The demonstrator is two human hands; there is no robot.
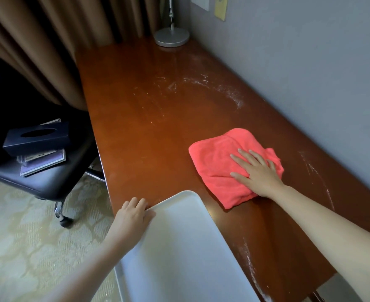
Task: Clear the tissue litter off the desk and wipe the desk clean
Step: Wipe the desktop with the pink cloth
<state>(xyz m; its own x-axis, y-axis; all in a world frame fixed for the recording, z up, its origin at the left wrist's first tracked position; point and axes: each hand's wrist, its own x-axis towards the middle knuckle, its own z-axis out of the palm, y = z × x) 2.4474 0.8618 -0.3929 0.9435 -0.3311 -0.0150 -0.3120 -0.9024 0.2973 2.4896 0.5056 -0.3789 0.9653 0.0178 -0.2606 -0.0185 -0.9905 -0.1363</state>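
Note:
A folded pink cloth [218,162] lies on the reddish-brown wooden desk [140,118], right of centre. My right hand [258,173] presses flat on the cloth with straight, spread fingers. My left hand [134,214] grips the far left corner of a white tray [179,247], fingers curled over its rim at the desk's front edge. White dusty smears [227,88] streak the desk near the wall and more white residue [251,269] runs along the near right side. No tissue pieces show on the desk.
A silver lamp base [172,37] stands at the desk's far end by the grey wall. Brown curtains hang at the back left. A black office chair [49,179] left of the desk carries a dark tissue box [36,138] on some booklets.

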